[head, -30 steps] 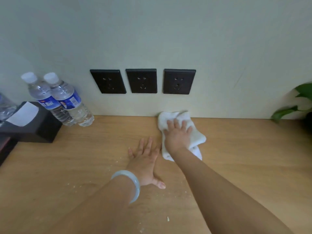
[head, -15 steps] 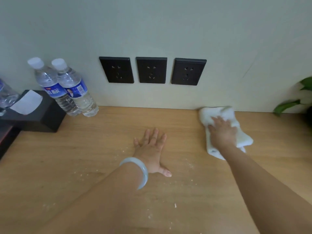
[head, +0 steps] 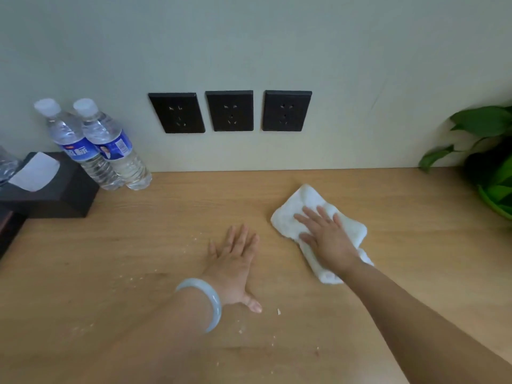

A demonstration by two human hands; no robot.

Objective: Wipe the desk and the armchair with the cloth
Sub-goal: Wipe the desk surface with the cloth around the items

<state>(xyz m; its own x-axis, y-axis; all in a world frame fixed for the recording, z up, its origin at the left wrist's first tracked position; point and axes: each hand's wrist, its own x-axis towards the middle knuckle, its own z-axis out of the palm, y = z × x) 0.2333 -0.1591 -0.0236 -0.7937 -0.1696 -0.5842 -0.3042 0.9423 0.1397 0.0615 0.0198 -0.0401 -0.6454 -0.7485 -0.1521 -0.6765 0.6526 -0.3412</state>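
A white cloth (head: 299, 206) lies folded on the light wooden desk (head: 138, 259), right of centre. My right hand (head: 327, 239) presses flat on top of the cloth, fingers spread and pointing up-left. My left hand (head: 232, 267) rests flat on the bare desk just left of the cloth, palm down, fingers together, a pale bangle on its wrist. Small white crumbs (head: 278, 311) are scattered on the desk around and in front of my left hand. No armchair is in view.
Two water bottles (head: 110, 151) stand against the wall at the back left, beside a black tissue box (head: 47, 187). Three black wall sockets (head: 230, 110) sit above the desk's back edge. A green potted plant (head: 490, 162) occupies the back right corner.
My right hand has slid the cloth away from the wall toward me, after sweeping it right along the back edge. My left hand has stayed flat in place.
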